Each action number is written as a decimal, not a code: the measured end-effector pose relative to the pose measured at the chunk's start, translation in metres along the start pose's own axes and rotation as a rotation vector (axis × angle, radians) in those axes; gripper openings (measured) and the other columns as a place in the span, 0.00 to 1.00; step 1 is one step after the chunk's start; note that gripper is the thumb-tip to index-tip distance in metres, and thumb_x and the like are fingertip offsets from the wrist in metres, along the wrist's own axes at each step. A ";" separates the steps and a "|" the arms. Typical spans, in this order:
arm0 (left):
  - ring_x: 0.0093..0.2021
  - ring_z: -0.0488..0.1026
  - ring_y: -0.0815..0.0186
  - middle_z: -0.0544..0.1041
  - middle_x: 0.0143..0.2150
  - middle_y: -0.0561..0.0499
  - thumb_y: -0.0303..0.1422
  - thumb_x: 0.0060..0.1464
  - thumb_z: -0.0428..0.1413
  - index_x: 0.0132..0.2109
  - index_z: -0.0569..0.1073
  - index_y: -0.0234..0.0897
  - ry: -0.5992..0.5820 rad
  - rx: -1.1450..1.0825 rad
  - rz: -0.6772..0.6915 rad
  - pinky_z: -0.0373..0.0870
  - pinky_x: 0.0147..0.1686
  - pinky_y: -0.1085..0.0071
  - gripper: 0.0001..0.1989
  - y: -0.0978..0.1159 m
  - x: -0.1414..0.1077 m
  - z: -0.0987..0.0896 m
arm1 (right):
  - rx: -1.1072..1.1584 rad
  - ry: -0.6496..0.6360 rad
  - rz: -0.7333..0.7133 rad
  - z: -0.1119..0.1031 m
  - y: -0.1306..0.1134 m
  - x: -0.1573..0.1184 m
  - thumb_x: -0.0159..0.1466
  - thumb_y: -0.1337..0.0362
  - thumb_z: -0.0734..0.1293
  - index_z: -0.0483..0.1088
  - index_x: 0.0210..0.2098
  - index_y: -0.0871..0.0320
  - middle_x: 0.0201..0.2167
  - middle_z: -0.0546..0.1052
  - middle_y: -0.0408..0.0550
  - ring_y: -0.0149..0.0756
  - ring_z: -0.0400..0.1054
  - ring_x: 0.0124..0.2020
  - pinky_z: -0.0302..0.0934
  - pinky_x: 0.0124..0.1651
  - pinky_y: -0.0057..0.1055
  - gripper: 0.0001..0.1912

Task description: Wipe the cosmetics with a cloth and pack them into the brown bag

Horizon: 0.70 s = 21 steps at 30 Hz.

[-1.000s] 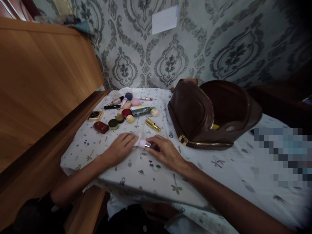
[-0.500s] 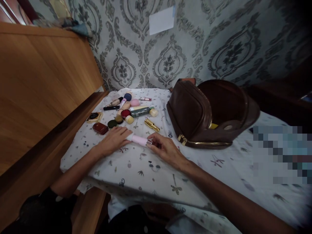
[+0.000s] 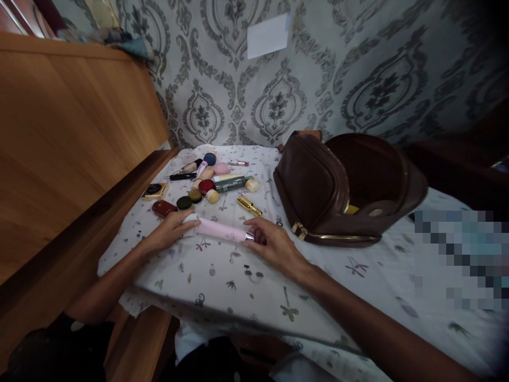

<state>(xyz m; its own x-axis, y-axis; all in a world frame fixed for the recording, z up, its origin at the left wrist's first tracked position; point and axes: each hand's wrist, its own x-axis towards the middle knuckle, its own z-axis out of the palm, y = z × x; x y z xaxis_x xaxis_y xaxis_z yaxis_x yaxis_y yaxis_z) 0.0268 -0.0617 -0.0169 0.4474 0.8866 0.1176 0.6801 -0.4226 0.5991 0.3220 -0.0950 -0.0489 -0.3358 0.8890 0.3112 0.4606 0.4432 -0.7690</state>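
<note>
A pale pink squeeze tube [image 3: 222,230] with a silver cap lies across the front of the cloth-covered table, between both hands. My right hand [image 3: 274,244] pinches its capped end with thumb and fingers. At the tube's other end my left hand [image 3: 170,231] is closed on a white cloth or tissue [image 3: 191,222], which covers that end. Just behind the left hand are a reddish-brown case [image 3: 163,208] and a dark green round jar [image 3: 184,202]. A gold lipstick [image 3: 249,205] lies beyond the tube, near my right fingers.
A brown leather bag [image 3: 318,180] stands unzipped at the right, something yellow inside. Several cosmetics, including a dark green tube [image 3: 230,183] and a red round container [image 3: 206,186], lie behind. A black-and-gold compact [image 3: 155,191] sits near the wooden panel [image 3: 79,106] at left.
My left hand has slid left along the tube with the white cloth, and more of the pink body shows. My right hand, still on the cap, has shifted slightly right.
</note>
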 end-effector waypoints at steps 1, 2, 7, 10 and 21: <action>0.30 0.64 0.68 0.64 0.29 0.56 0.44 0.64 0.48 0.32 0.64 0.37 0.061 0.032 -0.008 0.61 0.31 0.73 0.16 0.001 0.000 0.003 | 0.002 -0.011 0.002 0.000 -0.001 0.000 0.59 0.64 0.70 0.71 0.43 0.57 0.29 0.72 0.42 0.31 0.65 0.27 0.60 0.31 0.28 0.12; 0.32 0.66 0.66 0.66 0.30 0.55 0.42 0.65 0.47 0.34 0.65 0.37 0.131 0.084 -0.003 0.64 0.33 0.72 0.15 0.002 0.000 0.006 | -0.004 -0.021 0.003 0.000 -0.001 0.000 0.60 0.63 0.69 0.72 0.42 0.57 0.28 0.73 0.42 0.31 0.65 0.27 0.59 0.31 0.28 0.10; 0.51 0.67 0.55 0.70 0.49 0.41 0.35 0.66 0.45 0.55 0.67 0.32 0.301 0.419 0.136 0.67 0.52 0.57 0.16 0.014 0.006 0.037 | -0.076 -0.034 -0.013 -0.001 -0.004 0.001 0.65 0.62 0.65 0.73 0.38 0.60 0.29 0.75 0.45 0.33 0.67 0.29 0.58 0.32 0.28 0.08; 0.52 0.67 0.53 0.71 0.51 0.38 0.33 0.67 0.44 0.57 0.67 0.30 0.286 0.519 0.277 0.69 0.53 0.52 0.17 0.031 0.009 0.061 | -0.084 -0.023 -0.034 -0.001 -0.003 0.001 0.63 0.63 0.67 0.74 0.38 0.60 0.31 0.73 0.47 0.33 0.67 0.31 0.60 0.34 0.29 0.07; 0.63 0.62 0.50 0.66 0.62 0.33 0.28 0.67 0.42 0.67 0.54 0.29 0.096 0.617 0.484 0.67 0.57 0.50 0.24 0.064 0.000 0.088 | 0.006 -0.006 0.054 0.000 0.000 0.000 0.59 0.67 0.67 0.70 0.42 0.58 0.27 0.73 0.42 0.32 0.66 0.29 0.60 0.34 0.28 0.10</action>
<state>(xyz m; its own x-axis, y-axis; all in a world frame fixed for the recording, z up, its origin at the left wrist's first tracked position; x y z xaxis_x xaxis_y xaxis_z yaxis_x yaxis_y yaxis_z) 0.1215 -0.1053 -0.0481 0.7426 0.5782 0.3380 0.6349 -0.7684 -0.0805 0.3223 -0.0949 -0.0487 -0.3153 0.9110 0.2657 0.4737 0.3937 -0.7878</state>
